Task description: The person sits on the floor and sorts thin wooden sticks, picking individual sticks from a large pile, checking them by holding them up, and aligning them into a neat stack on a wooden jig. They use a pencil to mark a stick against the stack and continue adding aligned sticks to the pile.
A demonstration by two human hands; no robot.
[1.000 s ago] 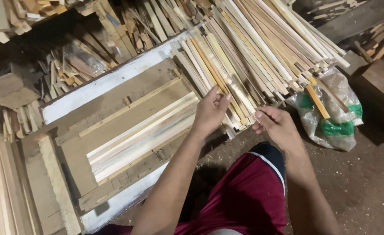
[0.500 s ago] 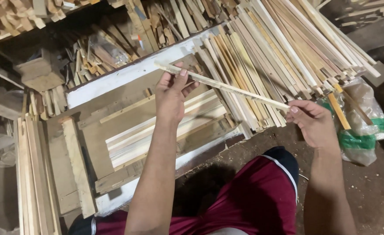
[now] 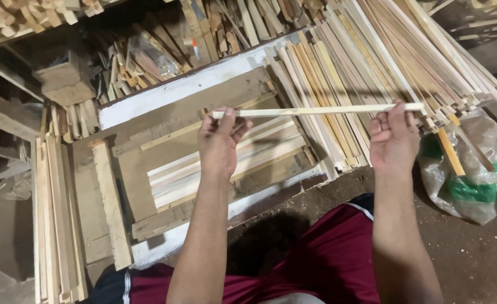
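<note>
Open air between both hands; below them a flat brown wooden frame [image 3: 164,186], beyond them stacked pale wooden slats [image 3: 361,62] crowd.

A thin pale wooden strip [image 3: 316,110] is held level at both ends.

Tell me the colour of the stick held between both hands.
Pale cream, bare wood: the stick, clearest in the head view.

Warm, dim indoor light falls from above, brightest on the pale wooden strips [image 3: 372,67] at centre; the corners sink into deep shadow. Focus is fairly sharp, with slight softness and wide-angle stretching toward the edges.
</note>
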